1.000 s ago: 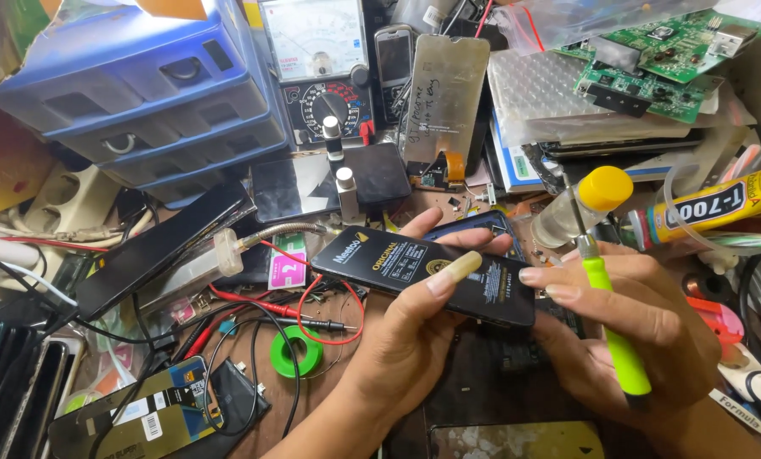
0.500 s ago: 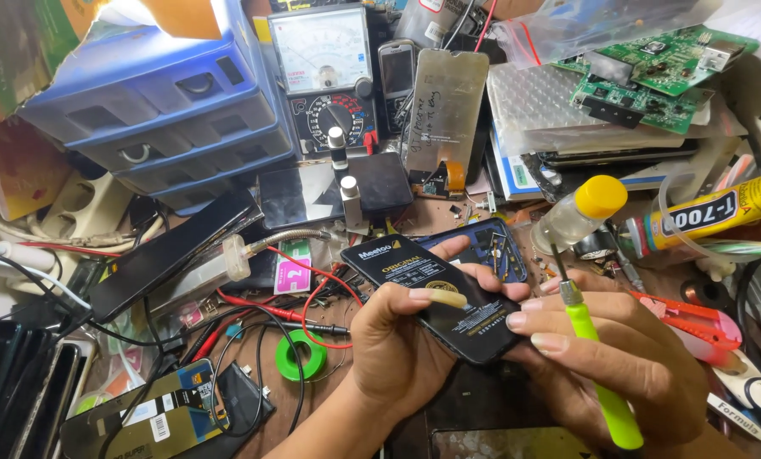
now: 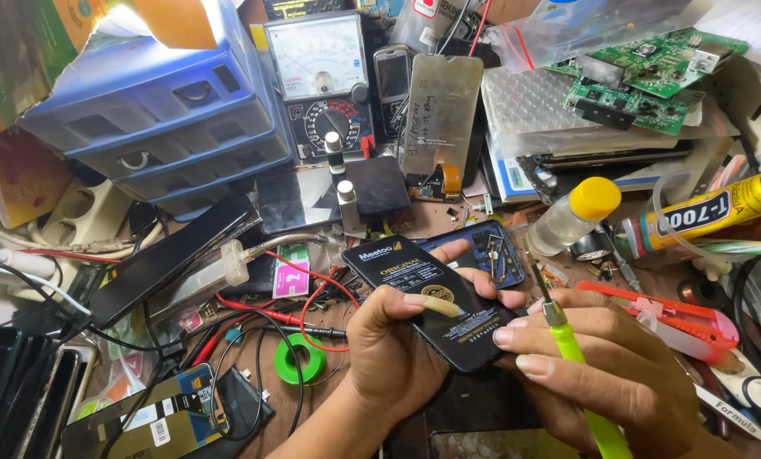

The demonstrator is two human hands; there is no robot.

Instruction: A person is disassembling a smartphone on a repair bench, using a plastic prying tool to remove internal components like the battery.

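My left hand grips a flat black phone battery with gold print, thumb lying across its top face. My right hand steadies the battery's right end with its fingertips and also holds a bright green-handled screwdriver, its metal tip pointing up and away. Just behind the battery lies an opened blue phone frame with its insides showing.
A blue drawer cabinet stands back left, an analog multimeter behind centre, green circuit boards back right. A yellow-capped bottle, a glue tube, red and black test leads, a green solder spool and dark phones crowd the bench.
The battery has dropped lower and nearer to me, with my thumb sliding along its face. My right hand with the screwdriver has shifted down and left beside it.
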